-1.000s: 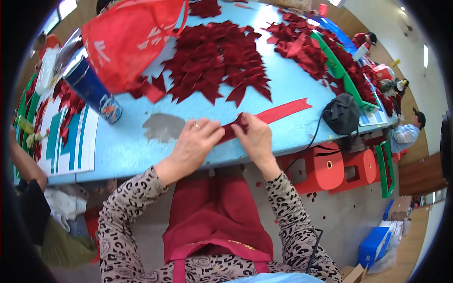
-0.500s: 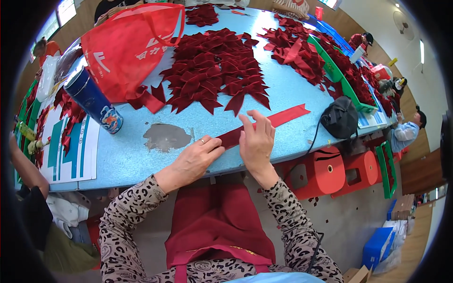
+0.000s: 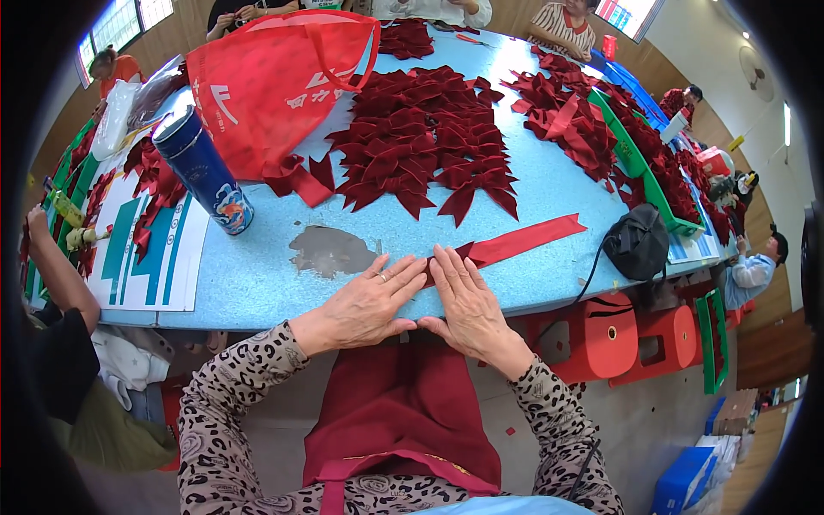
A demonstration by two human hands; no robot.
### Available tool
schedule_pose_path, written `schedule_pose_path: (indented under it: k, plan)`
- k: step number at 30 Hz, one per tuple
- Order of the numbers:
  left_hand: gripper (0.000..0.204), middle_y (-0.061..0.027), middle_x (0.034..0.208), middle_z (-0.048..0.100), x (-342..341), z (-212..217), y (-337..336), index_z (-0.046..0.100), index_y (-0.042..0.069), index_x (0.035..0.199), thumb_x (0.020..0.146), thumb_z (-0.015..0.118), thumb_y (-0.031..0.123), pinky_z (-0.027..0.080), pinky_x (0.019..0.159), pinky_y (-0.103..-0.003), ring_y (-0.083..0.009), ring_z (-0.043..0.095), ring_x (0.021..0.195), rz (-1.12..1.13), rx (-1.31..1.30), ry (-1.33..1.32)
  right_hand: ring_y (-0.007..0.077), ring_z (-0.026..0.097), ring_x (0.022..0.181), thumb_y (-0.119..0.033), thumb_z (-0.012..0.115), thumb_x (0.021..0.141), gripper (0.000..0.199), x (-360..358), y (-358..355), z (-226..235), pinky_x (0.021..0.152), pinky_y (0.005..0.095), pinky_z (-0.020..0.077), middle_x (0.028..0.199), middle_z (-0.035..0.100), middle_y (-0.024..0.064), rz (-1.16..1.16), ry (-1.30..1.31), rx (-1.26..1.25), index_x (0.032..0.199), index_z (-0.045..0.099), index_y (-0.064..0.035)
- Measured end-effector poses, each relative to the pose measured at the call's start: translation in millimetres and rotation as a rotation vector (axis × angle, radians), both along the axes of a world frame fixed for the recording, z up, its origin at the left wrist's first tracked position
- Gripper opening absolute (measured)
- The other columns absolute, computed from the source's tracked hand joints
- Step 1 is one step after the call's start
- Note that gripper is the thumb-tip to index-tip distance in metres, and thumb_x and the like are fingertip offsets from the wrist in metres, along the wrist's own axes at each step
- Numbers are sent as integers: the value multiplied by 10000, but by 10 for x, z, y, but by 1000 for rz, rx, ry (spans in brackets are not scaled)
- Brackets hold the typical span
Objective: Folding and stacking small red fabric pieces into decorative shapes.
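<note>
A red ribbon (image 3: 534,239) with a notched end lies at a slant on the light blue table, its darker velvet-like side folded up near my fingers. My left hand (image 3: 362,302) lies flat over the ribbon's left part, fingers stretched and a ring on one of them. Beside it, my right hand (image 3: 470,311) also lies flat, its straight fingertips on the dark folded part and the thumbs almost meeting. How the ribbon runs beneath the fingers is hidden. Just beyond the hands rests a large pile of dark red bows (image 3: 425,142).
A blue tumbler (image 3: 202,167) and a red bag (image 3: 275,94) stand at the left. On the right are a black pouch (image 3: 637,242), a green tray (image 3: 631,154) of bows and red stools (image 3: 592,339) below the edge. Other people sit around the table.
My right hand has come down from a raised, curled pose to lie flat on the ribbon. My left hand has gone from pinching the ribbon to lying flat. The view has shifted slightly.
</note>
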State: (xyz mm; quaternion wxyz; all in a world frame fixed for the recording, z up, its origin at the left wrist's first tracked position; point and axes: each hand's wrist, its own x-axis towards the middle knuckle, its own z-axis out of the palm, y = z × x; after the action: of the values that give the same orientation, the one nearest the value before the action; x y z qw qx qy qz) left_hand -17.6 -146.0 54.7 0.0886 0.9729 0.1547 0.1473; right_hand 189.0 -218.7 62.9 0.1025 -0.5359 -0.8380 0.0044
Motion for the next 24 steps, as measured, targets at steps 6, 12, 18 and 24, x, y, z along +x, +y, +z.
schedule_pose_path:
  k: [6,12,18,24]
  plan:
    - [766,-181,1488,250,-65,69,-184,290,-35,1395,852,592,414,228,1102,-506,-301,218,1397,25,-17,62,331,222,1387,-441,548,871,769,-22,-105,65,1133,424,190,1472,255,219,10,-10,10,1358,307,104]
    - [741,-195,1470,281,-126,61,-290,326,-50,1370,870,562,443,256,1088,-510,-307,246,1386,34,36,74,315,327,1341,-385,577,867,656,-45,-148,8,1102,416,264,1429,353,193,14,-2,99,1319,405,59]
    - [741,-184,1471,287,-121,7,-247,337,-49,1366,866,568,446,259,1085,-515,-298,248,1386,38,43,61,261,538,1097,-272,625,841,339,63,186,-16,903,406,425,1167,578,97,25,64,170,1097,583,-53]
    - [751,-173,1491,248,-164,-66,-101,305,-36,1389,868,555,443,218,1094,-534,-291,213,1400,45,11,106,257,569,935,-246,648,817,216,-6,542,90,783,407,430,943,602,65,-40,78,112,916,597,-61]
